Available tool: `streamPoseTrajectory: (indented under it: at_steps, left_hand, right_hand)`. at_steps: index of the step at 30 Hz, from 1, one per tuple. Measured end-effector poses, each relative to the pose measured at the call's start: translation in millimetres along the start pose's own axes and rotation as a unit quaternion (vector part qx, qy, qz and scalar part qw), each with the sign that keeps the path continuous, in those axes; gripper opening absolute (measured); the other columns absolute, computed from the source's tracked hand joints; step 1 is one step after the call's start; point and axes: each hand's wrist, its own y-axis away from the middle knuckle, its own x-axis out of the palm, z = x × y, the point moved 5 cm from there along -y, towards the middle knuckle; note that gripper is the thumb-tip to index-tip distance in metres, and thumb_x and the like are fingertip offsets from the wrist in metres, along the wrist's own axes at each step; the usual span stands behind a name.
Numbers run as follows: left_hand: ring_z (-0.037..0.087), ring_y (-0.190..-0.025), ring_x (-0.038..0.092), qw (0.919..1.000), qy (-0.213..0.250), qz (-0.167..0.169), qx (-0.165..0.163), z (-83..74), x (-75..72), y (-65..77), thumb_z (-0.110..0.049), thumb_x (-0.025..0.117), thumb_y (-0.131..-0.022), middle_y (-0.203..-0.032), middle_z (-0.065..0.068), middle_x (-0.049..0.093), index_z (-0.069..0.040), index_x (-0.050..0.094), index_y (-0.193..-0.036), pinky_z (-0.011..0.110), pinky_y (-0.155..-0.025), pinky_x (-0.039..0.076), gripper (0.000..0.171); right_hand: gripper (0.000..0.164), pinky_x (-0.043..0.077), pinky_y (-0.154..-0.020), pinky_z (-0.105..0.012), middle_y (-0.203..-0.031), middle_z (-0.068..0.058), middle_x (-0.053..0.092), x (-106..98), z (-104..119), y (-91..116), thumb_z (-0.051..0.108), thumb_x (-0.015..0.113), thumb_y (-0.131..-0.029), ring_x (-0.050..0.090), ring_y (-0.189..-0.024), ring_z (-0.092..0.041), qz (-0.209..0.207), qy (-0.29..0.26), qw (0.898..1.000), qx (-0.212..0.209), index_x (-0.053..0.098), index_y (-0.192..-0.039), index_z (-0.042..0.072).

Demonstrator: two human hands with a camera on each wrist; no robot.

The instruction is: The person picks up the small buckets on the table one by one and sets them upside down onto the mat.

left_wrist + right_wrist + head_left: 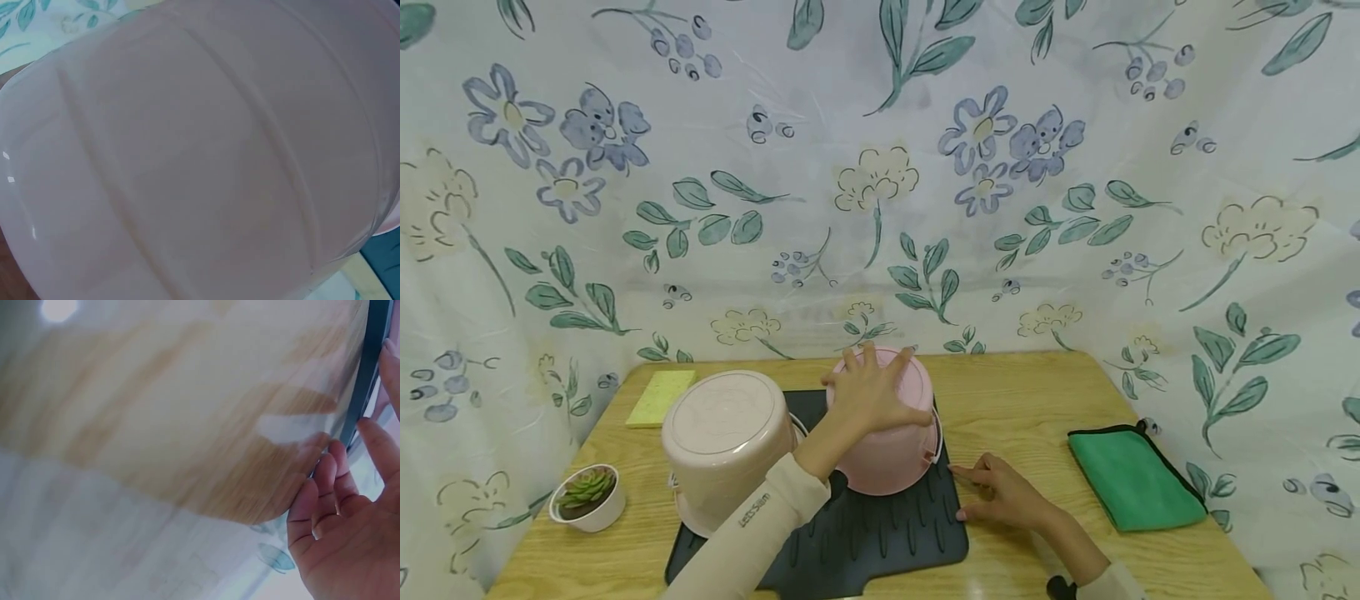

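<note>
Two upturned buckets stand on a dark ridged drying mat (917,533): a larger cream bucket (722,454) at left and a smaller pink bucket (880,467) at right with a white handle. My left hand (872,396) grips the pink bucket's base from above, fingers spread across it and thumb at its right edge. In the left wrist view the cream bucket (206,162) fills nearly everything and hides that hand. My right hand (1003,496) touches the mat's right edge with fingertips; in the right wrist view its fingers (325,481) lie loosely bent beside the dark edge.
A yellow sponge (661,398) lies at the back left of the wooden table (1015,383). A small potted succulent (586,498) stands at the left edge. On the right lies a folded green cloth (1135,475). A floral curtain (880,275) hangs behind the table.
</note>
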Motion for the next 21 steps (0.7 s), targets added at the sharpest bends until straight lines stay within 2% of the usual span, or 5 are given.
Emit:
streamPoseTrajectory:
  at_steps: [10, 21]
  left_hand:
    - [0.060, -0.132, 0.029, 0.9995, 0.005, 0.007, -0.030, -2.2, 5.6, -10.9, -0.081, 0.068, -0.064, -0.151, 0.029, 0.031, -0.040, 0.030, -0.155, 0.079, -0.081, 0.036, 0.107]
    - [0.057, -0.129, 0.035, 0.9988, -0.018, 0.013, -0.043, -3.3, 9.9, -17.2, -0.086, 0.064, -0.062, -0.147, 0.027, 0.035, -0.042, 0.029, -0.155, 0.077, -0.081, 0.039, 0.109]
  right_hand:
    - [0.068, 0.031, -0.065, -0.021, -0.087, -0.004, 0.044, -0.3, 0.3, 0.3, 0.033, 0.080, -0.083, 0.034, -0.074, -0.011, -0.005, 0.006, 1.000, 0.001, 0.057, -0.138, 0.002]
    - [0.068, 0.032, -0.065, -0.021, -0.087, -0.004, 0.044, -1.5, -1.0, 1.3, 0.033, 0.080, -0.083, 0.035, -0.074, -0.010, -0.001, -0.005, 1.000, 0.013, 0.057, -0.139, 0.002]
